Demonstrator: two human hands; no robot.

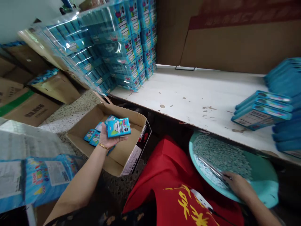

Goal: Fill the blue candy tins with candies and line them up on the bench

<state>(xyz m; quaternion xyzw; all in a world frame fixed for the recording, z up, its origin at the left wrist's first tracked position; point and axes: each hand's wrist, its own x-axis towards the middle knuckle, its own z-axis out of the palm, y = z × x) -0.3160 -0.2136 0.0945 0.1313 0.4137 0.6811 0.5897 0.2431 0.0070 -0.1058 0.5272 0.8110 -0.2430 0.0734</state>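
I see my left hand (pixel 109 138) at centre left of the frame, palm up, fingers wrapped around a small blue box (pixel 118 127). The box hangs just above the open carton (pixel 141 118), inside its rim, with a few like boxes lying loose on the carton floor beneath. There is free room over the carton. Its far flap sits close under the front edge of the white table (pixel 188 91).

My right hand (pixel 237 185) lies at lower right on the teal tray (pixel 265 179) of pale pellets. The fingertips touch the near end of a clear flat strip (pixel 210 169), and I cannot tell whether they grip it. The tray's far rim tucks under the table edge.

The middle of the tabletop is open. A wrapped stack (pixel 122 47) of blue boxes hems it in at upper left, and more blue packs (pixel 261 111) do so at the right edge. A red cloth (pixel 169 163) fills the gap between carton and tray.
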